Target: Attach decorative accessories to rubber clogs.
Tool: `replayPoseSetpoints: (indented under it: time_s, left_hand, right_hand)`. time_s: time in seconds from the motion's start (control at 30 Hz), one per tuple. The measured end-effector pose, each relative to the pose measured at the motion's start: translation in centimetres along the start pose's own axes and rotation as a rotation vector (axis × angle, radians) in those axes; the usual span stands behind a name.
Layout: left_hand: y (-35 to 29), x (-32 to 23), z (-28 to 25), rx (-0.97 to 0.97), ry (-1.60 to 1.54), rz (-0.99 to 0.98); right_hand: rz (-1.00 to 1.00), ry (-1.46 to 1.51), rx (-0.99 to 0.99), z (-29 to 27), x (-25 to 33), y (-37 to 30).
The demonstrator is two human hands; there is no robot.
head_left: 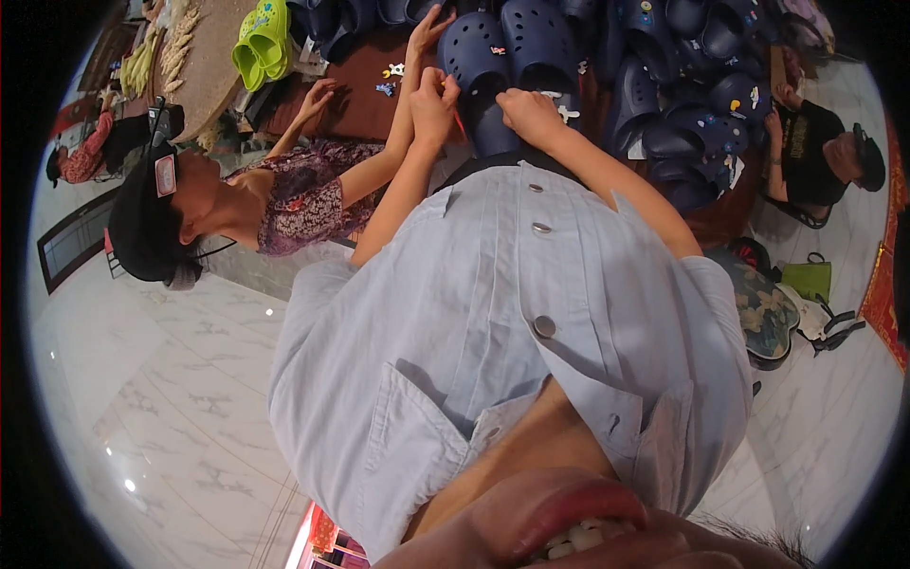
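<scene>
A navy clog [474, 52] with round holes and a small charm lies in front of me, its toe pointing away. At its left edge is my left hand [434, 106], closed with the fingers curled in; whatever they pinch is hidden. My right hand [533, 118] is also closed, fingertips by the clog's opening on the right side, and I cannot make out what is in them. A second navy clog [538, 43] sits beside the first on the right. White charms [567, 113] show next to my right hand. Another person's hand [429, 30] reaches in near the first clog's toe.
More navy clogs [697, 133] are piled at the right, several with charms. Small loose charms [393, 70] lie on the brown table [365, 112] at the left, with lime-green clogs [261, 43] beyond. A capped person [303, 204] is close on my left; another [810, 142] sits at the right.
</scene>
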State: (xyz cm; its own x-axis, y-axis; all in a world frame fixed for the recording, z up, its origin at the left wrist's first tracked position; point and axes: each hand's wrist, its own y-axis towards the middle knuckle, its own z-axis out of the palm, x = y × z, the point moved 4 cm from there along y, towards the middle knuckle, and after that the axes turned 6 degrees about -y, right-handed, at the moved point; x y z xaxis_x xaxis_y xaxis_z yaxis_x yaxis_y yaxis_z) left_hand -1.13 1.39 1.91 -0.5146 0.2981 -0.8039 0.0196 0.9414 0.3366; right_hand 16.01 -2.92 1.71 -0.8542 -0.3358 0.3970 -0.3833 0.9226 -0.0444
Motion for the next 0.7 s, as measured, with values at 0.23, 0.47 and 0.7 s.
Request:
replayPoseSetpoints:
  time_s: [0.23, 0.47, 0.7]
  left_hand:
    - [0.3, -1.2, -1.4, 0.146, -0.281, -0.182]
    - [0.1, -7.4, 1.5, 0.556, -0.338, 0.09]
    - [-3.2, -7.7, 7.8, 0.854, 0.26, 0.559]
  right_hand:
    - [-0.014, 0.334, -0.174, -3.0, -2.4, -1.9]
    - [0.384, 0.426, -0.376, -6.2, -7.6, -6.7]
    - [0.389, 0.343, -0.429, -4.4, -8.2, -8.4]
